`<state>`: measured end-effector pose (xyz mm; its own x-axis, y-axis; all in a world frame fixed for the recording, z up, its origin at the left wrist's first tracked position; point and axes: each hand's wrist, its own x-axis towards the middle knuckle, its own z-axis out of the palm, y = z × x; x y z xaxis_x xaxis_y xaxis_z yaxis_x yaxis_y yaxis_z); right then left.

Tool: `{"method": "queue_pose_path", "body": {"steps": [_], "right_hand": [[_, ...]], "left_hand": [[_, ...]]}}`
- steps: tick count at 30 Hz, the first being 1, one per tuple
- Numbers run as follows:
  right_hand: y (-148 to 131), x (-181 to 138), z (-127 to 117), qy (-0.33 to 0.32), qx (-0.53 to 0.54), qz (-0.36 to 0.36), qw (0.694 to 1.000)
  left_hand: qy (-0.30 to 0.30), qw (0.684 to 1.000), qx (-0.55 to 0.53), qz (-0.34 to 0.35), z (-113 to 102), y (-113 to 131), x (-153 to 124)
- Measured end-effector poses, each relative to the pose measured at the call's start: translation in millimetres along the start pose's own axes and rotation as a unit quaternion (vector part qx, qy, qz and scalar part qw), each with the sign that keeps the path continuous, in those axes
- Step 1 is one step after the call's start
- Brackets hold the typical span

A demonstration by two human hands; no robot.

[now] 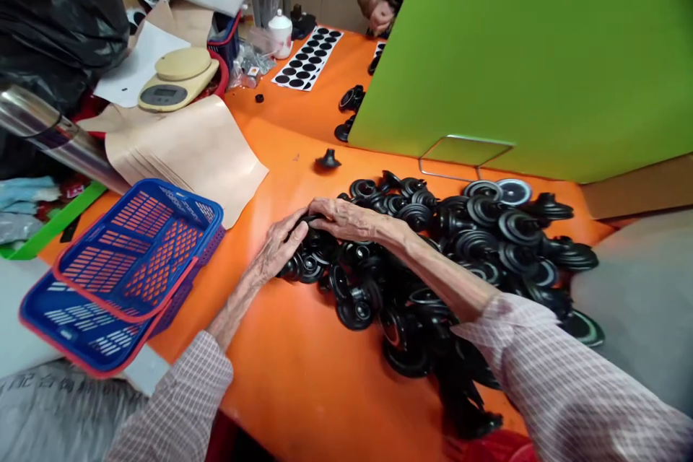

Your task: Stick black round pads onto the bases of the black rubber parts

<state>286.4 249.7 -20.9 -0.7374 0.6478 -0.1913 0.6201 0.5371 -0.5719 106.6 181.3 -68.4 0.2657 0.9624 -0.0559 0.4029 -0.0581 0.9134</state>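
Observation:
A big heap of black round rubber parts (465, 245) lies on the orange table (292, 368). My left hand (279, 245) rests at the heap's left edge, fingers curled against a few parts there. Coming across the heap from the right, my right hand (346, 216) meets the left with fingers bent over a black part (317, 220) at the same spot. The fingertips of both hands touch. What exactly each hand grips is hidden by the fingers. One single black part (328, 159) stands apart, farther back.
Blue plastic baskets (124, 267) are stacked at the left. Brown sheets (189, 148), a kitchen scale (176, 79) and black bags (54, 14) lie behind them. A green board (530, 50) stands at right. Another person's hand (380, 14) works at the far end beside sheets of black discs (308, 58).

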Motion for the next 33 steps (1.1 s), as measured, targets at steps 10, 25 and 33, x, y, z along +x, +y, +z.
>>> {"method": "queue_pose_path", "body": {"steps": [10,25,33], "right_hand": [[-61,-106,77,0.16,-0.14,-0.044,0.976],[-73,-136,120,0.329,-0.081,0.058,0.939],[-142,-218,153,0.35,0.035,0.149,0.924]], "left_hand": [[0.042,0.998,0.03,0.045,46,22,-108],[0.104,0.988,0.114,0.026,9,1,189],[0.013,0.999,0.0,0.048,31,-10,105]]}}
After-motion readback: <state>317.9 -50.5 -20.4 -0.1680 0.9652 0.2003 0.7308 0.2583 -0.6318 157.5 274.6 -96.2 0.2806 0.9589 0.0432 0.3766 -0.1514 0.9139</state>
